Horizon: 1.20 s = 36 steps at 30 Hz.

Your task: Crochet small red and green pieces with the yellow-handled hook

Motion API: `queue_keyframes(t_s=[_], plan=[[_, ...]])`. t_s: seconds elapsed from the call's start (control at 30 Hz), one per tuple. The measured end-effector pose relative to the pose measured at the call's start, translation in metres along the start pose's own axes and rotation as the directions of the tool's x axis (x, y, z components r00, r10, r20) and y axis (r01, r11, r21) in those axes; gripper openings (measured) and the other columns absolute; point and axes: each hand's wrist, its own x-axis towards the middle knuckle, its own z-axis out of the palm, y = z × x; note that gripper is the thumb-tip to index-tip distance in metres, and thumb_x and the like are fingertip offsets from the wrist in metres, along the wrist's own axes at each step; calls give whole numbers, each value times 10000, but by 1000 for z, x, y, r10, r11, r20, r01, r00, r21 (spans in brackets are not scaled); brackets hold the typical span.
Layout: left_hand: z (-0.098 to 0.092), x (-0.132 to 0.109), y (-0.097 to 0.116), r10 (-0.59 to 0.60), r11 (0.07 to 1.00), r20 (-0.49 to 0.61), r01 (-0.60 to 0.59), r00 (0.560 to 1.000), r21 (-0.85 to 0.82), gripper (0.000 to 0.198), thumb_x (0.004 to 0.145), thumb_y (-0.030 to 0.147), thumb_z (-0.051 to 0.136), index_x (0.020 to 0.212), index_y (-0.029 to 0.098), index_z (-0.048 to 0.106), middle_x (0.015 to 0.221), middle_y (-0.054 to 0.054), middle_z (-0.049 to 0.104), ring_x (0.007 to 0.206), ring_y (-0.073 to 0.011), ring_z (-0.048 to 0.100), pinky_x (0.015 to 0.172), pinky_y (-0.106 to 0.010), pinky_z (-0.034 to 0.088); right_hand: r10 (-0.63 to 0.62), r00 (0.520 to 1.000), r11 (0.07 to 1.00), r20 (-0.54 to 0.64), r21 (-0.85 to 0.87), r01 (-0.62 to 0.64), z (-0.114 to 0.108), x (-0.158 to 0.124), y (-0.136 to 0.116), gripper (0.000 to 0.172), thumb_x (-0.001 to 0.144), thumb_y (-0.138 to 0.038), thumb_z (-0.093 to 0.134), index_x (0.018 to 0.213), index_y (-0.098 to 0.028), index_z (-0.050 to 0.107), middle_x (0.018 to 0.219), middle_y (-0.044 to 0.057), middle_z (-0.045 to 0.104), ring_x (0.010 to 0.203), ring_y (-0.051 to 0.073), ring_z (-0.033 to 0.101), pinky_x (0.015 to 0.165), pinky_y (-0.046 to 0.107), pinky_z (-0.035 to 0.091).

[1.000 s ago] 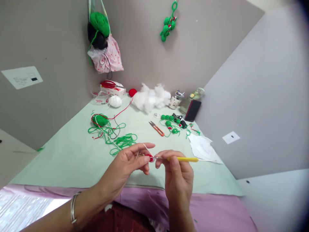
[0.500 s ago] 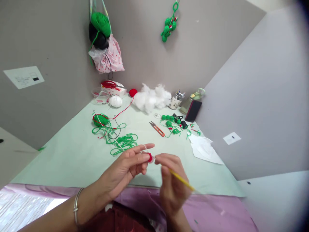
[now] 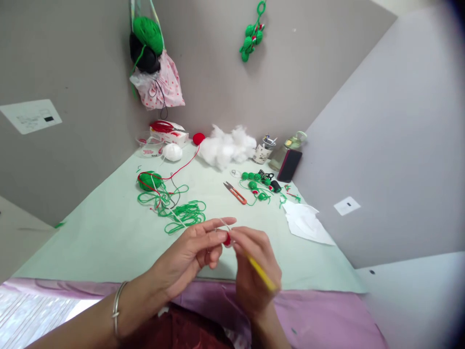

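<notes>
Between the thumb and fingers of my left hand [image 3: 198, 247] is a small red and white crochet piece [image 3: 227, 240]. A strand of white yarn [image 3: 224, 223] runs over the raised left index finger to the piece. My right hand [image 3: 257, 266] is closed around a crochet hook with a yellow handle [image 3: 262, 274], its tip hidden at the piece behind the fingers. The right fingertips meet the right side of the piece. Beyond my hands lie loose green yarn [image 3: 189, 213] and a green yarn ball [image 3: 149, 181].
Orange-handled thread snips [image 3: 235, 193] lie mid-table, left of green crocheted balls [image 3: 253, 185]. White stuffing [image 3: 227, 148], a red yarn ball [image 3: 198, 138] and a white yarn ball [image 3: 172, 152] sit at the back. A phone [image 3: 289, 166] leans at right, near white paper [image 3: 307, 220].
My right hand has come in closer to the crochet piece, and the yellow hook handle now tilts more steeply. My left hand holds nearly the same place. The view has shifted slightly.
</notes>
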Motion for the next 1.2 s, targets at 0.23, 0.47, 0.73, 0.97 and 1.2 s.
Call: queue_keyframes(t_s=[0.23, 0.47, 0.73, 0.97, 1.2], plan=[[3, -3, 3, 108, 990, -13, -107, 994, 90, 372, 834, 284, 865, 1181, 182, 777, 813, 26, 667, 469, -13, 455, 474, -182, 354, 275, 957, 879, 87, 381, -287, -1, 17, -4, 196, 1036, -216, 604, 976, -257, 786, 855, 16, 723, 802, 166, 658, 731, 311, 536], [2, -6, 3, 107, 983, -17, -103, 994, 155, 388, 866, 269, 826, 1238, 194, 747, 831, 40, 632, 553, -54, 568, 602, -229, 456, 383, 923, 796, 39, 494, -351, -6, 17, 0, 237, 1064, -278, 563, 946, -224, 762, 890, 32, 747, 684, 141, 666, 677, 308, 554], [5, -6, 4, 126, 985, -60, -118, 990, 123, 319, 813, 305, 872, 1099, 195, 786, 807, 40, 602, 536, -50, 483, 542, -229, 385, 306, 952, 870, -10, 409, -275, -10, 9, -4, 224, 1066, -242, 546, 984, -226, 755, 848, 37, 715, 768, 184, 644, 715, 356, 528], [5, -6, 3, 133, 980, -51, -123, 990, 159, 178, 827, 329, 846, 909, 191, 771, 670, 49, 582, 528, -71, 437, 556, -234, 365, 323, 943, 887, -83, 374, -271, -7, 8, -3, 215, 1062, -214, 552, 978, -229, 750, 879, 32, 710, 785, 178, 636, 720, 346, 509], [5, -6, 2, 124, 977, -38, -115, 992, 179, 161, 833, 333, 835, 885, 198, 764, 569, 72, 513, 526, -88, 436, 559, -234, 356, 289, 956, 883, -43, 398, -249, -5, 8, -7, 224, 1068, -200, 545, 989, -240, 751, 871, 20, 720, 784, 169, 639, 716, 332, 507]])
